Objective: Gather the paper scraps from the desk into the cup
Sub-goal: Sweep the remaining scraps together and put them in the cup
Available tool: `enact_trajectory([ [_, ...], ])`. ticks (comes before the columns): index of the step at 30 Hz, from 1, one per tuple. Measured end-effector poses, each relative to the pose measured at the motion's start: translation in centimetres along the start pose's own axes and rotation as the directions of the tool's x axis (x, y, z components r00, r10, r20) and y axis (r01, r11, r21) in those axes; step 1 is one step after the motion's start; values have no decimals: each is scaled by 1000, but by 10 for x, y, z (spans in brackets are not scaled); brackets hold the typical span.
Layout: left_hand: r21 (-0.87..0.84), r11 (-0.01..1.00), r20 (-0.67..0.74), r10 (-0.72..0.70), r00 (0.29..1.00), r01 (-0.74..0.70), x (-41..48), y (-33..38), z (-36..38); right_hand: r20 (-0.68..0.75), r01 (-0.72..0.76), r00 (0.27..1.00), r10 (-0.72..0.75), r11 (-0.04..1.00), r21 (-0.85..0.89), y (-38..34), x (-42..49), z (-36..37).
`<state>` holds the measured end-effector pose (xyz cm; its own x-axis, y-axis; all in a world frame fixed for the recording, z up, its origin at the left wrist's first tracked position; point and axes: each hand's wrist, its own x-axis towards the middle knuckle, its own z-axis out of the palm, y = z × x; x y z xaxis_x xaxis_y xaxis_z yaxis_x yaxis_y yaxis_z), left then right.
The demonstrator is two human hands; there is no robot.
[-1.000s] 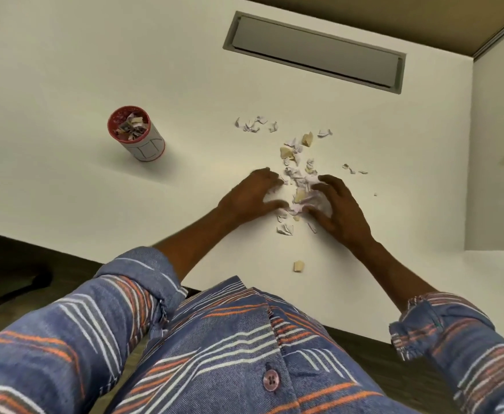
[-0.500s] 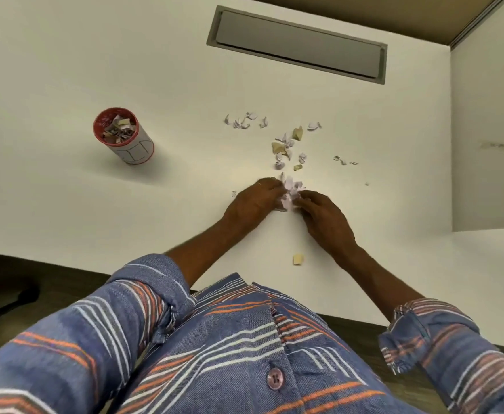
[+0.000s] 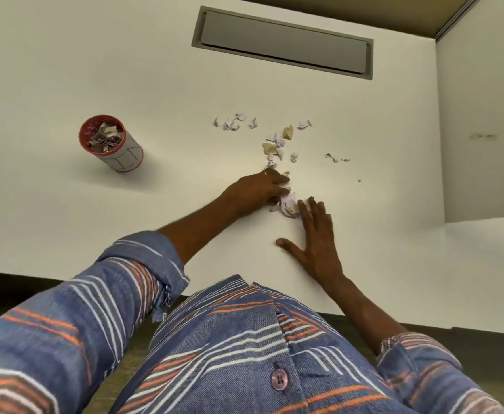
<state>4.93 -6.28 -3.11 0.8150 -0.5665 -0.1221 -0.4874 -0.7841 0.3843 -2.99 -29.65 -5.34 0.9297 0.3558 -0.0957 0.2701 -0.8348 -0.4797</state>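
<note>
Opened out flat within the last half second, from a cupped pose against the pile: thus the right hand [image 3: 316,234], now palm-down on the desk [image 3: 65,219] nearest the body, fingers straight, thumb splayed leftward, fingertips touching the near-right edge of the gathered heap [image 3: 288,204]. Just beyond and to the left, the left hand [image 3: 259,189], fingers curled onto the heap's left side and apparently pinching scraps; hard to tell how much is truly held. Farther out, in a loose trail running away from the body and slightly rightward, scattered scraps [image 3: 274,147], white and tan, with a short row [image 3: 234,122] at the trail's far left and a few crumbs [image 3: 333,157] off to the right. Well apart to the left, at about the same depth as the trail, the cup [image 3: 110,144], red-rimmed, standing, already partly filled with scraps. By the look of it, calls for a carry leftward across the desk; far nearer to the left hand than to the right, so likely its job, with the right free to sweep the trail inward along its long axis, toward the body.
</note>
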Motion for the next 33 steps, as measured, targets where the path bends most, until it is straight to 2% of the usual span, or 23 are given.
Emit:
enact_trajectory([
  [2, -111, 990, -87, -94, 992, 85, -14, 8, 7, -72, 45, 996, -44, 999, 17, -14, 6, 6],
  [4, -127, 986, -135, -125, 983, 108, -22, 16, 13, -94, 65, 993, -64, 998, 13, -24, 10, 10],
  [7, -102, 986, -93, -138, 986, 129, -24, 22, 17, -49, 56, 997, -58, 998, -36, -27, 16, 6],
  [9, -81, 984, -76, -167, 983, 160, -22, 23, 16, -9, 162, 986, -164, 978, -129, -23, 23, 0],
  [11, -62, 984, -71, -172, 982, 168, -23, 22, 15, 40, 187, 982, -184, 979, -80, -20, 31, -8],
  [12, -52, 984, -71, -173, 982, 170, -23, 21, 15, 14, 169, 986, -168, 985, -37, -18, 33, -13],
  [15, -116, 978, -164, -189, 968, 172, -23, 20, 14, -4, 226, 974, -228, 968, -108, -14, 38, -17],
  [18, -195, 956, -282, -270, 921, 220, -26, 21, 11, -73, 158, 984, -161, 986, -45, -22, 43, -21],
  [22, -451, 859, -399, -436, 807, 242, -38, 23, 0, -163, 53, 986, -27, 986, 158, -33, 44, -29],
  [23, -515, 822, -401, -482, 779, 244, -42, 23, -4, -153, 0, 987, 43, 964, 268, -35, 44, -32],
  [25, -613, 754, -406, -557, 725, 236, -50, 21, -14, -78, -118, 980, 183, 853, 509, -39, 44, -36],
  [29, -778, 608, -425, -694, 581, 157, -74, 16, -43, 71, -313, 923, 379, 630, 710, -34, 49, -38],
  [31, -775, 617, -479, -715, 509, 137, -90, 8, -63, 157, -377, 889, 431, 491, 785, -29, 52, -39],
  [33, -753, 643, -530, -719, 450, 141, -108, -7, -85, 206, -399, 872, 444, 402, 824, -25, 52, -40],
])
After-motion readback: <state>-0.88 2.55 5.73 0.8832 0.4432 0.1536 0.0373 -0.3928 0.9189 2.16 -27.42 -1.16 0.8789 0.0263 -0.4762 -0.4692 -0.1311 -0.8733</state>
